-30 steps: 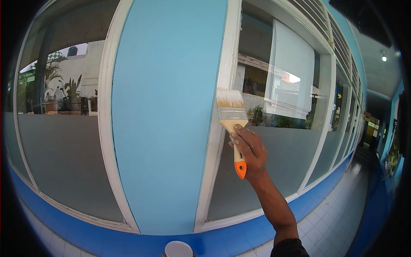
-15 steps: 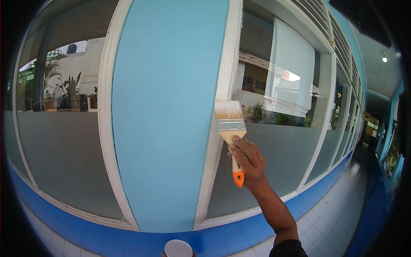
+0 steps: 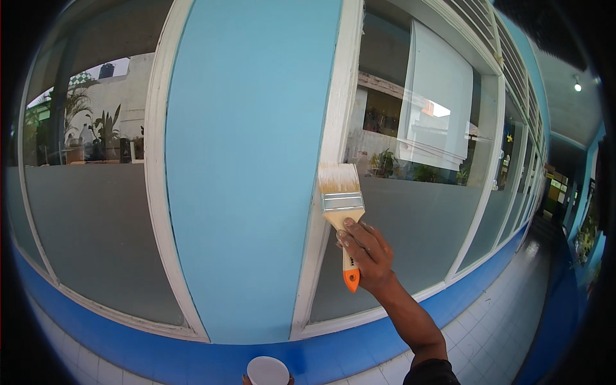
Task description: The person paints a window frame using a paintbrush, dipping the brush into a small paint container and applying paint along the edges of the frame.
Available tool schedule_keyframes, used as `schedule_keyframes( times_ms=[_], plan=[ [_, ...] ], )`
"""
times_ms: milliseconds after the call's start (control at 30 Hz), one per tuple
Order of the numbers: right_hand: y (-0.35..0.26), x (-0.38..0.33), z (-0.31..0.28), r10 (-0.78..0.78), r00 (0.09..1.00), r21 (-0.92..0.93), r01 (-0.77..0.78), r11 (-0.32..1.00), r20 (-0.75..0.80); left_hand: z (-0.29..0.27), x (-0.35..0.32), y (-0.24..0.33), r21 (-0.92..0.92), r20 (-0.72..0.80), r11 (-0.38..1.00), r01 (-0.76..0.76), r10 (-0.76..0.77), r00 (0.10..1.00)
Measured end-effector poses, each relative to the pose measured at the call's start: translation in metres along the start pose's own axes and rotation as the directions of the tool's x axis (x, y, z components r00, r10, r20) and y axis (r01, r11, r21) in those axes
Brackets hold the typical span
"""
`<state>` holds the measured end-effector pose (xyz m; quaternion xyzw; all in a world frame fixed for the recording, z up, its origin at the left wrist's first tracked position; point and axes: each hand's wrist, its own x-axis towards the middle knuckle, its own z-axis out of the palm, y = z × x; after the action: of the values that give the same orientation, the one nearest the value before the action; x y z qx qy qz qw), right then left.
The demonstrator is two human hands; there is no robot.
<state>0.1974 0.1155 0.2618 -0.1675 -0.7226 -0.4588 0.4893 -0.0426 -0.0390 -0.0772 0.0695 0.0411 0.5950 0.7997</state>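
Observation:
A wide paintbrush [image 3: 342,200] with a metal band, a pale wooden handle and an orange tip is gripped by my right hand [image 3: 370,251]. White paint coats its bristles, which lie against the white window frame [image 3: 341,102] just right of the light blue wall panel [image 3: 247,173]. Paint specks dot my fingers. At the bottom edge, a round white container [image 3: 268,371] is held with fingertips showing on both sides of it; of my left hand [image 3: 246,380] only a little is visible. What is inside the container cannot be made out.
Glass windows with frosted lower halves flank the panel, the right pane [image 3: 404,237] behind my hand. A darker blue band [image 3: 212,359] runs below the frames. White floor tiles [image 3: 481,321] lead along the corridor at right, where a lit bulb [image 3: 577,86] hangs.
My right hand and the paintbrush have moved a little down along the white frame and slightly left. The white container stays at the bottom edge, nearly unmoved.

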Motion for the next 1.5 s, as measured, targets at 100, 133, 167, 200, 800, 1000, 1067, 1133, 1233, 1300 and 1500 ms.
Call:
schedule_keyframes(
  times_ms=[100, 133, 167, 200, 800, 1000, 1067, 1133, 1233, 1300, 1500],
  plan=[
    [-0.004, -0.006, 0.000, 0.000, 1.000, 0.003, 0.000, 1.000, 0.004, 0.002, 0.000, 0.001, -0.047, -0.021, 0.999, 0.014, -0.015, 1.000],
    [-0.006, -0.008, 0.000, 0.002, 1.000, -0.001, -0.002, 1.000, 0.013, 0.002, 0.000, 0.001, -0.046, -0.022, 0.999, 0.016, -0.017, 1.000],
    [-0.008, -0.011, 0.000, 0.003, 1.000, -0.004, -0.002, 1.000, 0.022, 0.002, 0.000, 0.002, -0.045, -0.013, 0.999, 0.015, -0.015, 1.000],
    [-0.009, -0.013, 0.000, 0.004, 1.000, -0.005, -0.004, 1.000, 0.022, 0.002, 0.000, 0.002, -0.043, -0.004, 0.999, 0.013, -0.013, 1.000],
    [-0.028, -0.040, -0.003, 0.015, 0.995, 0.003, -0.015, 1.000, 0.096, 0.004, -0.001, 0.005, -0.081, 0.024, 0.997, 0.020, -0.019, 1.000],
    [-0.034, -0.047, -0.004, 0.014, 0.992, -0.009, -0.013, 1.000, 0.123, 0.017, -0.006, 0.007, -0.041, 0.060, 0.999, 0.019, -0.016, 0.998],
    [-0.037, -0.050, -0.003, 0.048, 0.990, -0.009, -0.047, 0.999, 0.129, 0.020, -0.008, 0.004, 0.189, -0.022, 0.981, -0.048, 0.053, 0.998],
    [-0.039, -0.054, -0.003, 0.046, 0.990, 0.001, -0.046, 0.999, 0.131, 0.019, -0.008, 0.004, 0.413, -0.087, 0.906, -0.090, 0.137, 0.987],
    [-0.043, -0.059, -0.005, 0.054, 0.987, 0.003, -0.055, 0.998, 0.149, 0.013, -0.004, 0.008, -0.044, 0.052, 0.999, 0.025, -0.023, 0.998],
    [-0.045, -0.064, -0.005, 0.060, 0.986, 0.000, -0.061, 0.998, 0.156, 0.009, -0.003, 0.006, -0.059, 0.064, 0.998, 0.030, -0.026, 0.998],
    [-0.052, -0.075, -0.008, 0.073, 0.981, 0.030, -0.080, 0.996, 0.182, 0.007, -0.005, 0.005, -0.073, -0.015, 0.996, 0.041, -0.043, 0.999]
  ],
)
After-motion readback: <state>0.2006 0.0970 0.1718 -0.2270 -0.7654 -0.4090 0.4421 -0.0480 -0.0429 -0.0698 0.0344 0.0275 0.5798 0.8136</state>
